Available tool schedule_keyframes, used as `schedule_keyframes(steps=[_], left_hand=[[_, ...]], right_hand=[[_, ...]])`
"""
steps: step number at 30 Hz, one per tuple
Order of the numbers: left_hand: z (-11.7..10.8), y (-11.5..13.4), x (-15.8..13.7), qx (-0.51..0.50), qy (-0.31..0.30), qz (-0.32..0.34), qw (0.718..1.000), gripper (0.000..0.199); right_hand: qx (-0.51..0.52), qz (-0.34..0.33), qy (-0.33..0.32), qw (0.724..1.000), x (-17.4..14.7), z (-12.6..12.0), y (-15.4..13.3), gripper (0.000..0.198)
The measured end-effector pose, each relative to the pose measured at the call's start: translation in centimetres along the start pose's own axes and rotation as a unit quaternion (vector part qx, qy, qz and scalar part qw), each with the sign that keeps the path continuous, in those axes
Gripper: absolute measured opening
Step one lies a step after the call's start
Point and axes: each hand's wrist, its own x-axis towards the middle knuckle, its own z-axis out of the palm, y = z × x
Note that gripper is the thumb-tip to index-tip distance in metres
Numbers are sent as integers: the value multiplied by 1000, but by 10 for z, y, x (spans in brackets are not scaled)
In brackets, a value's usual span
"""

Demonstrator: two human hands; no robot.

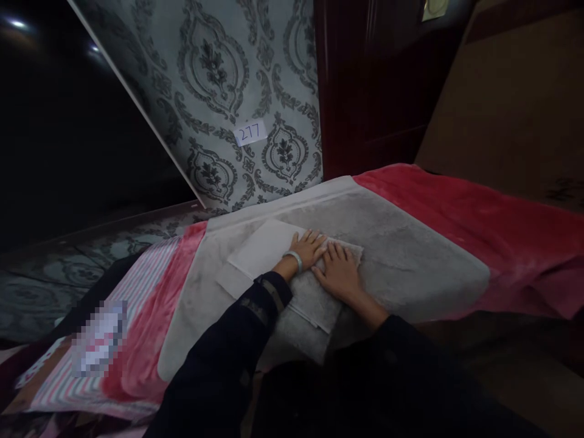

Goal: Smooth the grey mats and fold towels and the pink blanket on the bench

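A light grey folded piece of plush cloth (264,246) lies at an angle on a larger grey plush mat (410,255), its layers not quite lined up. My left hand (309,249), with a pale bracelet at the wrist, rests palm down on the folded cloth, fingers spread. Just to its right, my right hand (340,272) presses flat on the same cloth, fingers also apart. The two hands almost touch. Toward me, the front corner of the folded cloth hangs low near the mat's edge, and my dark sleeves hide part of it.
Red plush fabric (483,213) borders the mat at right. A striped cloth (146,267) lies at left. Behind stand a patterned wall (212,61) with a "277" label (250,132), a dark screen (82,121), a dark red door (374,79) and a cardboard sheet (515,103).
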Motion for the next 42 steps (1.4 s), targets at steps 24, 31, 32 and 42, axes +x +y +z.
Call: schedule_keyframes(steps=[24, 31, 32, 42], left_hand=[[7, -160, -119, 6, 13, -244, 970, 62], [16, -137, -190, 25, 22, -229, 973, 58], [20, -137, -196, 17, 29, -217, 975, 58], [41, -176, -208, -159, 154, -119, 968, 74]], right_hand=[[18, -11, 3, 1000, -5, 11, 12, 71], [8, -21, -8, 1000, -6, 4, 15, 63], [12, -26, -11, 1000, -9, 4, 15, 62], [53, -310, 53, 948, -121, 7, 6, 79]])
